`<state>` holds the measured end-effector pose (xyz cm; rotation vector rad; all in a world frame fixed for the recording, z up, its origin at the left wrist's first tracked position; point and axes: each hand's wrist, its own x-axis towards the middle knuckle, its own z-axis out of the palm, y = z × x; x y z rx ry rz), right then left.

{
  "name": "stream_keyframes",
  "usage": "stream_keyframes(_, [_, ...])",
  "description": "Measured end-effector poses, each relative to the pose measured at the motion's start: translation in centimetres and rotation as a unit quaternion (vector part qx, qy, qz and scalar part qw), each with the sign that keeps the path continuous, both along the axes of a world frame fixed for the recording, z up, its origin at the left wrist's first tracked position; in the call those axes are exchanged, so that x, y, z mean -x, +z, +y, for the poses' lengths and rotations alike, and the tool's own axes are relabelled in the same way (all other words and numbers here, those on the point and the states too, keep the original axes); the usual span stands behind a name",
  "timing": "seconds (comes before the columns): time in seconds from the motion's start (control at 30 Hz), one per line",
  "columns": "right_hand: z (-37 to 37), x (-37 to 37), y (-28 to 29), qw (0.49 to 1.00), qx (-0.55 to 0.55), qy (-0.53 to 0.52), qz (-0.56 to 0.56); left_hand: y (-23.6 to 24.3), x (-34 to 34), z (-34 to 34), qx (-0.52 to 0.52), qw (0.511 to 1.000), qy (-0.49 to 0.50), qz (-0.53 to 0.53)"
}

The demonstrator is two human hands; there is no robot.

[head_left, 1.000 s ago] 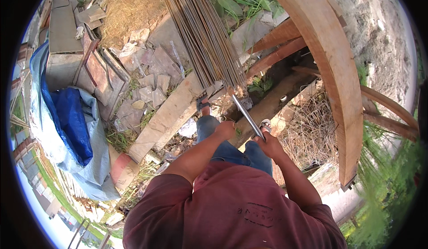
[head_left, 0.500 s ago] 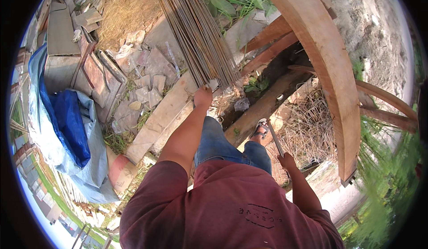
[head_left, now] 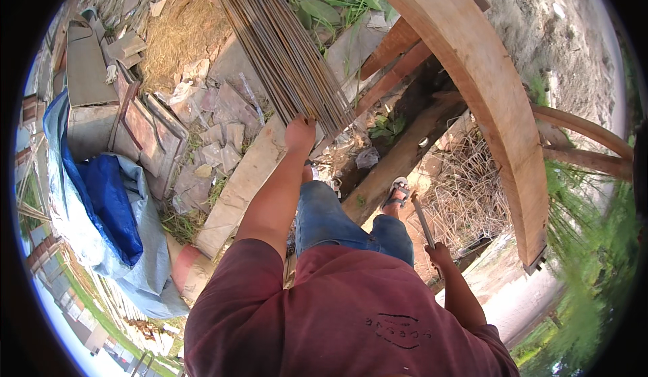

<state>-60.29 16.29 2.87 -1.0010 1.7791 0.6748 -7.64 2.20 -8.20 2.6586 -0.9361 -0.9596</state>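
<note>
The steel bars (head_left: 270,46) run off the top edge of the frame, so their far ends are cut off, and the left hand (head_left: 300,132) covers some of their near ends; its fingers are curled there, but whether they close on a bar cannot be told. The left foot is mostly hidden behind the forearm, and the lower end of the metal rod (head_left: 422,218) is lost past the right hand (head_left: 439,255). Black rim swallows the corners. A thick wooden beam (head_left: 496,93), bowed in this wide view, sweeps from the top centre to the lower right, blocking part of the ground behind it. Left of its lower half lies a tangle of thin bent metal (head_left: 466,191), close to the rod and the sandalled right foot (head_left: 399,189). A blue tarp (head_left: 111,208) fills the left side, with broken slabs (head_left: 236,110) and straw (head_left: 182,29) toward the upper left and green leaves (head_left: 334,2) at the top. The bars slant from the upper centre down to the left hand, well apart from the right hand, which is wrapped around the rod at lower right of centre.
</note>
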Motion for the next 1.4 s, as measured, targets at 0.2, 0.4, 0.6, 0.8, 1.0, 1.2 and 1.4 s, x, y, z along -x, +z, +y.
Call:
stream_keyframes(0.2, [-1.4, -3.6, -1.7, 0.983, 0.138, 0.116, -0.030, -3.1, -1.9, -3.8, -0.071, 0.997, -0.005, 0.008])
stream_keyframes(0.4, [-3.3, -6.7, 0.4, 0.994, 0.060, 0.039, -0.084, -3.9, -5.2, 1.7, -0.140, 0.989, -0.036, -0.019])
stream_keyframes(0.6, [-1.4, -2.3, -3.9, 0.993, 0.056, 0.099, -0.043, 1.9, -2.6, -0.9, -0.021, 0.989, -0.147, -0.010])
stream_keyframes(0.8, [-1.3, -2.7, -0.7, 0.999, 0.003, -0.043, -0.015, -2.4, 4.9, -8.2, 0.199, 0.842, -0.470, -0.174])
stream_keyframes(1.0, [3.4, 1.2, -0.2, 0.988, -0.001, -0.153, -0.034, -2.6, 4.6, -12.6, -0.075, 0.733, -0.655, -0.168])
stream_keyframes(1.2, [6.4, 3.6, -0.8, 0.989, -0.018, -0.147, -0.029, -0.2, 3.1, -9.3, 0.042, 0.674, -0.727, -0.123])
stream_keyframes(1.4, [6.6, 5.2, -1.3, 0.981, 0.002, -0.195, -0.017, 8.2, 3.6, -2.4, 0.202, 0.702, -0.681, -0.040])
